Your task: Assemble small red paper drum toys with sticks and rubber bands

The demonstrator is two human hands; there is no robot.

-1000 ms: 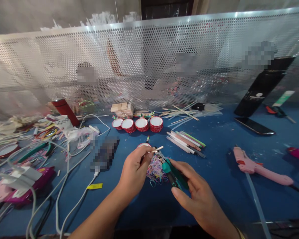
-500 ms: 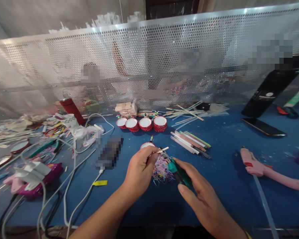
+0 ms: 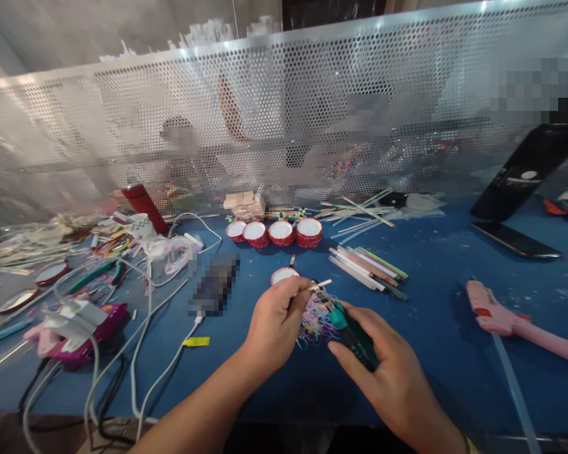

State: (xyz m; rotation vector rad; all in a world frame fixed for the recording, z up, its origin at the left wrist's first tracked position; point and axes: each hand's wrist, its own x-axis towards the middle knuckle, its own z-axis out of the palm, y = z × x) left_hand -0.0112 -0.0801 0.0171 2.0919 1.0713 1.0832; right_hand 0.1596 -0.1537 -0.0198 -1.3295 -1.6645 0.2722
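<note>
My left hand (image 3: pixel 277 325) is closed in a pinch on a thin pale stick (image 3: pixel 324 285), whose free end points to the right. Green-handled pliers (image 3: pixel 353 334) lie in my right hand (image 3: pixel 392 369), with fingers and thumb on either side of the handles. The metal jaws are close to the stick; whether they touch it is too small to tell. Below the jaws sits a tangle of multicoloured threads or thin rubber bands (image 3: pixel 315 325). Behind my left hand, a small white dish with a red rim (image 3: pixel 284 273) is partly hidden.
Stacked red-rimmed dishes (image 3: pixel 281 232) stand farther back, before a perforated metal screen (image 3: pixel 255 132). Glue sticks (image 3: pixel 366 268) lie to the right, near a pink glue gun (image 3: pixel 511 321). White cables (image 3: pixel 144 334), a phone (image 3: pixel 215 284) and a purple power strip (image 3: pixel 94 334) occupy the left.
The view has shifted slightly, so most things appear a little farther right. Both hands keep their holds, and the pliers and stick stay close together.
</note>
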